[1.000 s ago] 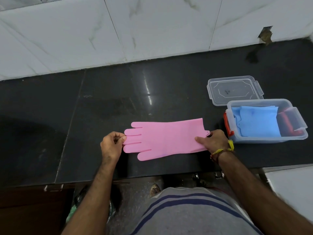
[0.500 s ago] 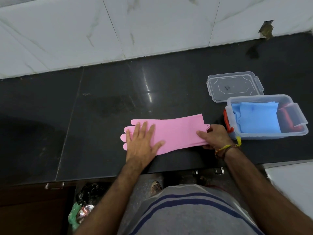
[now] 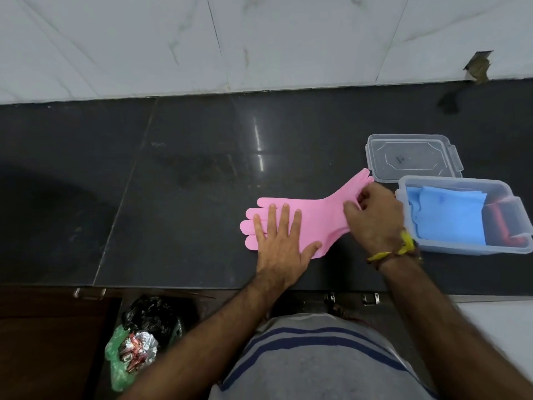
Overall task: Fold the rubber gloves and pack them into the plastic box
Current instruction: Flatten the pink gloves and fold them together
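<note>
Your left hand fingers splayed flat, pinning pink glove on black counter; right hand pinches lifted cuff beside plastic box. White tiled wall behind.

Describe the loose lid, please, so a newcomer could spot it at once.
On the black countertop, look to the right end, where the plastic box holding a folded blue glove stands. The lid lies flat just behind it, towards the wall: clear, shallow and empty, unlike the filled box.
</note>
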